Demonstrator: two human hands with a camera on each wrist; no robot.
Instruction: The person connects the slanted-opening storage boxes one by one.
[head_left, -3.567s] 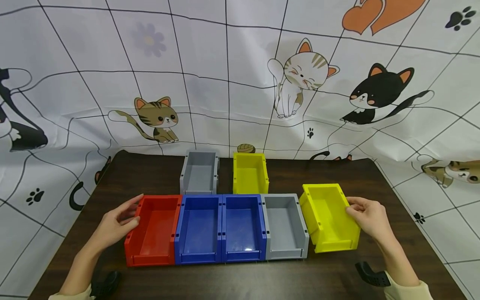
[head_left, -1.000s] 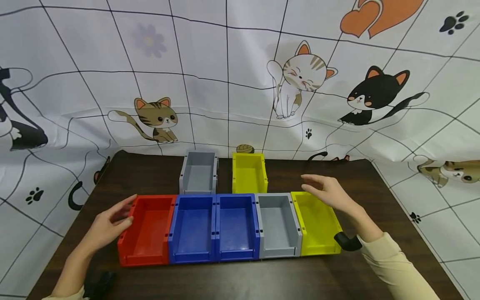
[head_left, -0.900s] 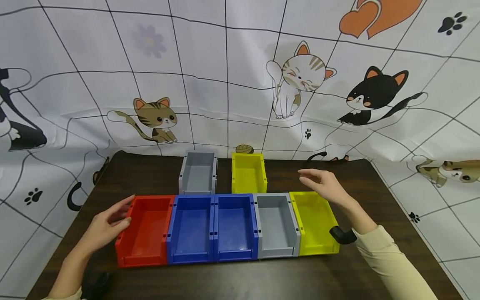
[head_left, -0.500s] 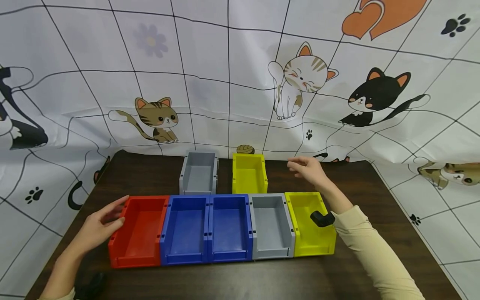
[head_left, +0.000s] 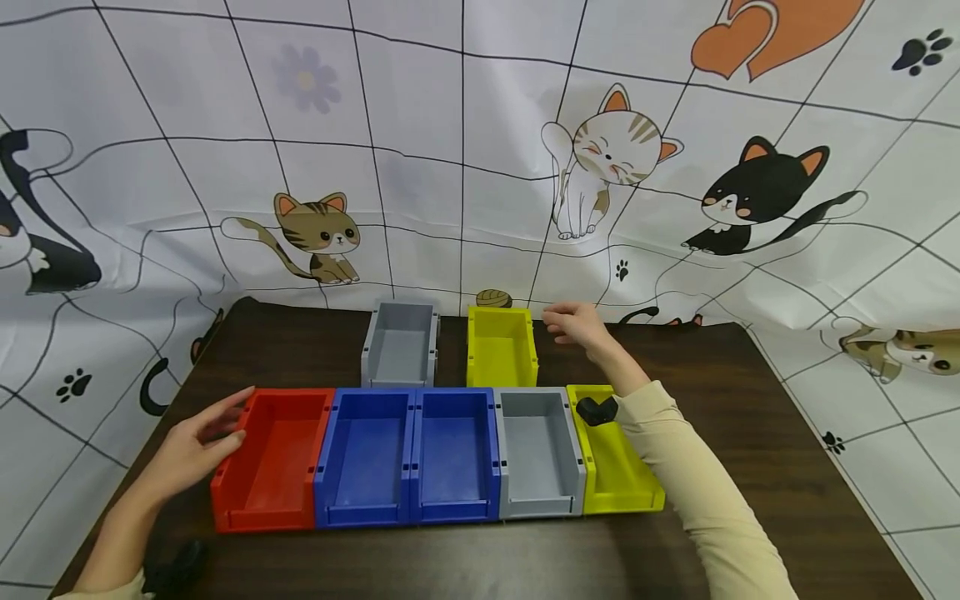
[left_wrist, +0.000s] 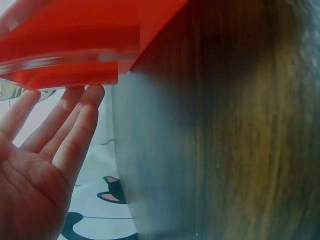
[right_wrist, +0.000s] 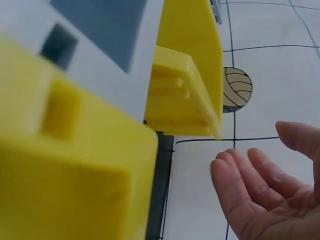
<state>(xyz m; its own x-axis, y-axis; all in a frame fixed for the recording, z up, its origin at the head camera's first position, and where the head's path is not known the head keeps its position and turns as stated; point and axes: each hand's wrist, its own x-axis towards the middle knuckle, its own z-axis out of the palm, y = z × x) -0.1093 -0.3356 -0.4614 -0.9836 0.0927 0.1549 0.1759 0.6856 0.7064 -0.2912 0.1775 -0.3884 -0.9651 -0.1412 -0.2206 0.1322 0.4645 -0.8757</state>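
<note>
The dark wood-grain table (head_left: 495, 558) carries six open-front bins in two rows. In the front row, from left to right, the red bin (head_left: 277, 458), two blue bins (head_left: 372, 454), the front grey bin (head_left: 542, 454) and the front yellow bin (head_left: 618, 479) stand side by side. The left hand (head_left: 187, 450) is at the outer left wall of the red bin; its grip is spread, fingers extended, with fingertips touching the wall and nothing enclosed. The right forearm, in a pale sleeve (head_left: 690, 467), passes above the front yellow bin. Behind the front row stand the rear grey bin (head_left: 401, 346) and, to its right with a gap between, the rear yellow bin (head_left: 501, 346). The right hand (head_left: 577, 325) is located just right of the rear yellow bin, apart from it; its grip is relaxed, thumb separated from the fingers, holding nothing. Beyond the table hangs a white cloth (head_left: 420, 192) printed with cats and grid lines.
</note>
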